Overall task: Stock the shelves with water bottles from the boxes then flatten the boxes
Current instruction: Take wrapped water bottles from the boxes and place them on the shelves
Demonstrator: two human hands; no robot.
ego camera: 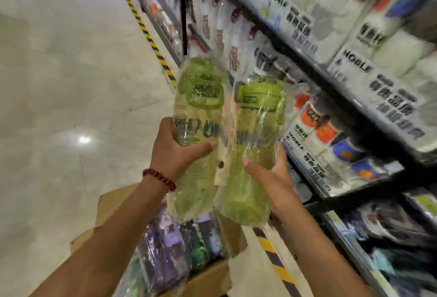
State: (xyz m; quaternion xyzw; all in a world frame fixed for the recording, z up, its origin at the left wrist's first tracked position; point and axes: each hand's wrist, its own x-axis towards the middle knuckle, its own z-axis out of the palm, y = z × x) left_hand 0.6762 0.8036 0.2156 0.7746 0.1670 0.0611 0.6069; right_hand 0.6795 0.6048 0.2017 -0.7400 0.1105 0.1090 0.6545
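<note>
Left hand (175, 147): wrapped around the middle of a green bottle (196, 131) in clear plastic wrap, lid end pointing away; a red bead bracelet (159, 176) sits on the wrist.
Right hand (272, 169): palm up, fingers curled around a second green bottle (253, 154), also wrapped.
Bottles: side by side, close together, raised in front of the shelves (343, 98).
Shelves: at right, packed with boxed goods, blurred.
Box (208, 280): open cardboard, on the floor (59, 72) below the arms, holding more wrapped bottles.
</note>
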